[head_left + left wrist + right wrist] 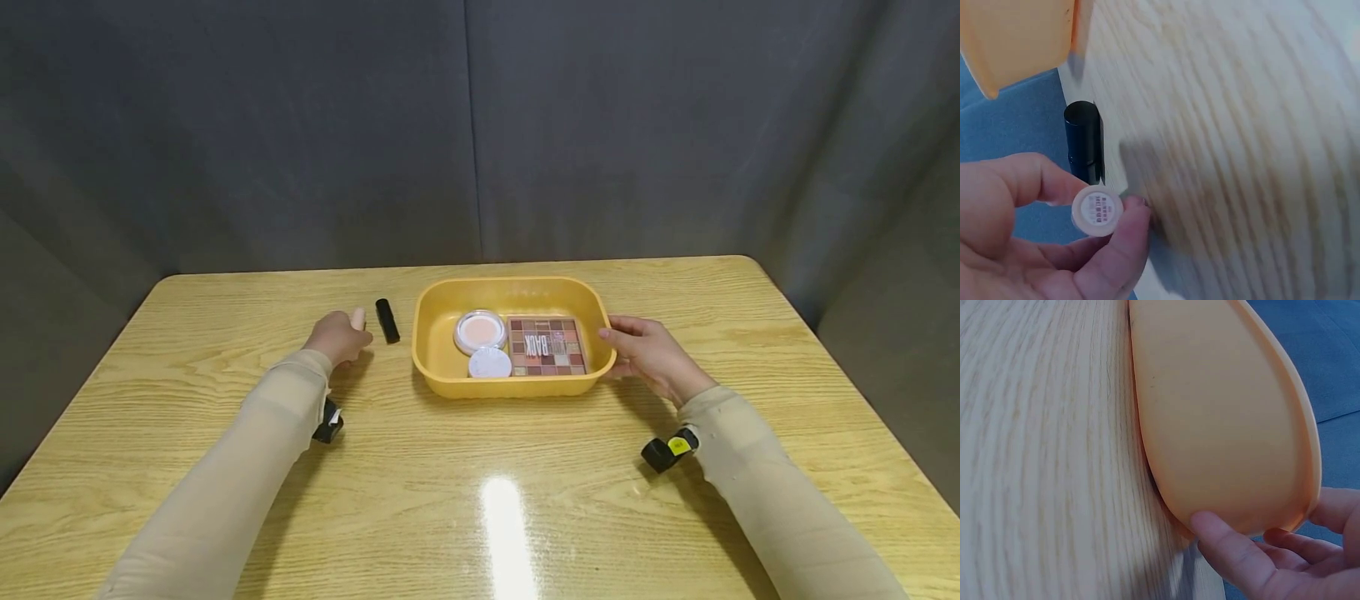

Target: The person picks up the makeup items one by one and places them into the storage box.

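Note:
My left hand (pixel 339 337) pinches a small pale pink cosmetic tube (pixel 1097 210) between thumb and fingers; its round labelled end faces the left wrist camera. Just beyond it lies a black lipstick-like tube (pixel 387 321) on the table. My right hand (pixel 651 354) holds the right end of a yellow plastic basket (pixel 517 388), with a digit at the rim and other fingers against the outer wall. Inside the basket are an eyeshadow palette (pixel 547 347), a round compact (pixel 481 332) with a clear rim, and a smaller white round case (pixel 490 363).
The basket stands on a wood-grain table (pixel 420 492), near its far edge. A dark grey curtain (pixel 315 142) hangs behind the table and down its sides. Light reflects brightly off the table's near middle.

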A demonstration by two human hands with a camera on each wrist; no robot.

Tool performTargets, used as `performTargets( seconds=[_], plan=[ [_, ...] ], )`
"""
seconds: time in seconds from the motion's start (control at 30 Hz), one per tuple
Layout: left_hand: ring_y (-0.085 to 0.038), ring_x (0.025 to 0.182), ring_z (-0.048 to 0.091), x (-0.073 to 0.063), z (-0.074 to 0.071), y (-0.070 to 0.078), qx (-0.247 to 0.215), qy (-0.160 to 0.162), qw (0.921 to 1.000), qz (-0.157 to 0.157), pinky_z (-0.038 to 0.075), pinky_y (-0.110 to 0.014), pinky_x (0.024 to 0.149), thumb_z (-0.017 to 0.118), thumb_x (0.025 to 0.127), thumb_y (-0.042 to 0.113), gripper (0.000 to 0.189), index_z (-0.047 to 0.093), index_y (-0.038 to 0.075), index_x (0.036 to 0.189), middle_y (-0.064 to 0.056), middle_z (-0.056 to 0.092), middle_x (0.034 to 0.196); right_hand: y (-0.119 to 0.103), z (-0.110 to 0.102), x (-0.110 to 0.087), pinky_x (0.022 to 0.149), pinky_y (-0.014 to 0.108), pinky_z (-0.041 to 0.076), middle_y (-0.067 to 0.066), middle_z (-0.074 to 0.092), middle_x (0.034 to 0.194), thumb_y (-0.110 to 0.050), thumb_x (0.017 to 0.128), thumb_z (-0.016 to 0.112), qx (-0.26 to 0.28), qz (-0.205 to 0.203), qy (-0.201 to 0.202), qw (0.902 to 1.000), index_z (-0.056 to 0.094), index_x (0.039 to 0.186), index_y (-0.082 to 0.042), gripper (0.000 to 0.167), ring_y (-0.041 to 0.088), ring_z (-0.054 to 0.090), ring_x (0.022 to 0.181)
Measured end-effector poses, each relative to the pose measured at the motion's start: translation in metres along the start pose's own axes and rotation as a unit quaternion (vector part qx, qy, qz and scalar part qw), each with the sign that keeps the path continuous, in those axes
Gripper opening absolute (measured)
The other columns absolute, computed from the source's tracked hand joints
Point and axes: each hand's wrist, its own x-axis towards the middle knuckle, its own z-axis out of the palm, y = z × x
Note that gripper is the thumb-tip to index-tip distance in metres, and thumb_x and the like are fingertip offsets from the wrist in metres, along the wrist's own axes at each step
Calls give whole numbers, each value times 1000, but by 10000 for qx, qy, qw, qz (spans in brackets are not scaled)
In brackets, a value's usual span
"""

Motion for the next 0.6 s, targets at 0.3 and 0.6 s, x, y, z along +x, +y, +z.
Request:
performTargets(
  seconds=[0.3, 0.6],
  plan=[
    [-20, 66, 56, -1, -2, -4, -260, 83, 9996, -51, 52, -31, 63, 50, 94, 11, 40, 45, -18, 120, -22, 52, 99, 0, 0, -1, 81, 36, 55, 37, 35, 140, -15, 104, 43, -6, -29, 2, 10000, 25, 146, 14, 54, 19, 62, 98],
    [-18, 65, 59, -1, -1, -7, -420, 179, 9989, -37, 54, -30, 63, 51, 93, 9, 37, 50, -21, 116, -21, 55, 94, 0, 1, -1, 81, 36, 55, 36, 35, 140, -15, 104, 43, -13, -15, 17, 10000, 26, 145, 14, 54, 19, 61, 98]
  ],
)
